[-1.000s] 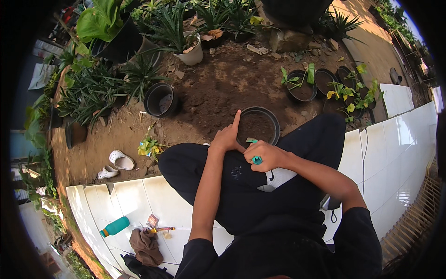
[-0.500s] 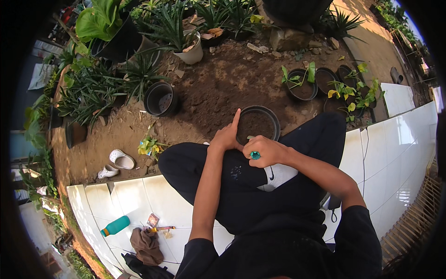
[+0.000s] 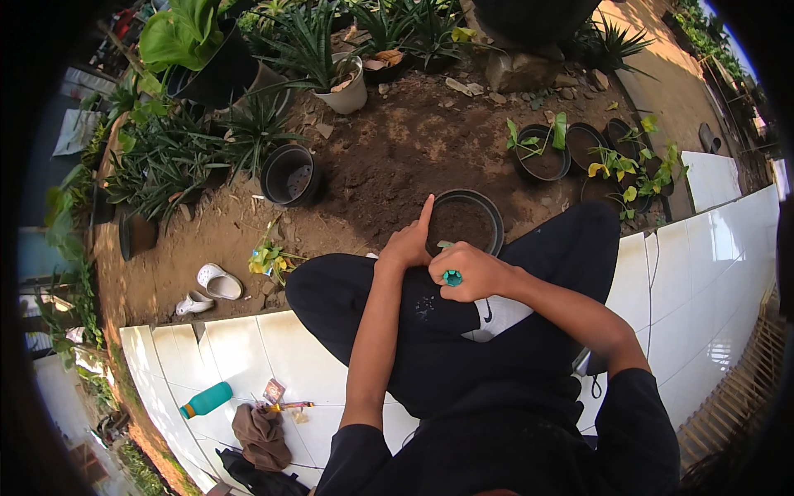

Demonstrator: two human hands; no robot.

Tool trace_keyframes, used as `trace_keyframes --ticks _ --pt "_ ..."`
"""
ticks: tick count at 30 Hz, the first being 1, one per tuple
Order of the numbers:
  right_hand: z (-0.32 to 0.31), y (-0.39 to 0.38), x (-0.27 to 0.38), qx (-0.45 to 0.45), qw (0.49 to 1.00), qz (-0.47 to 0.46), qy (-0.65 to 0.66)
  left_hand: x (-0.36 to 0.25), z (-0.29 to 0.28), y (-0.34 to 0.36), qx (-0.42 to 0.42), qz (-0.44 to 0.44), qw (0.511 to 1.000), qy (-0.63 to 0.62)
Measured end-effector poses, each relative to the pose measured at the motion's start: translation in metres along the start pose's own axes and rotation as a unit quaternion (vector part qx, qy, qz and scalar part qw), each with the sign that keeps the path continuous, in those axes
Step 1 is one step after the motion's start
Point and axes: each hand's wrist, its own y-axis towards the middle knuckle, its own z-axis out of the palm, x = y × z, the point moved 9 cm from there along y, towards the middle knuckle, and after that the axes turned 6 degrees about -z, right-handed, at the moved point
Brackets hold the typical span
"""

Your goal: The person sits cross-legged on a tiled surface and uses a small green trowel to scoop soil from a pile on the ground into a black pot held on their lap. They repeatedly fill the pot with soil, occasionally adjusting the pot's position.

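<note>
Just past the tiled ledge's [image 3: 686,264] far edge: a round black pot [image 3: 499,225] by the folded legs, dark soil [image 3: 463,220] inside, and that's where the action is.
Left hand [image 3: 405,245]: at the pot's left side, index finger stretched along the rim; the lower fingers are tucked away, so I can't tell whether they grip.
Right hand [image 3: 474,274]: wrapped round a green-handled tool [image 3: 452,278], fist at the near rim, close against the left hand, handle end up.
Tool's far end: a pale sliver peeks past the fist; the rest is hidden.
Soil work: looks like the step in hand, tool at the near edge, left hand apparently steadying the pot.
Near rim: the next move seems to call for a braced pot and a controlled tool stroke, clear of the left thumb.
Leafy plants [image 3: 633,167]: potted beyond the right knee, out of the play.
</note>
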Motion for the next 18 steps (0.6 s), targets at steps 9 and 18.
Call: trace_keyframes --ticks 9,18 --pt "0.005 -0.013 -0.015 0.014 0.999 0.036 0.004 -0.005 -0.003 -0.004 0.021 -0.004 1.000 -0.013" --pt "0.005 -0.015 -0.016 0.011 0.999 0.032 0.005 0.000 0.003 0.001 0.011 -0.002 1.000 -0.021"
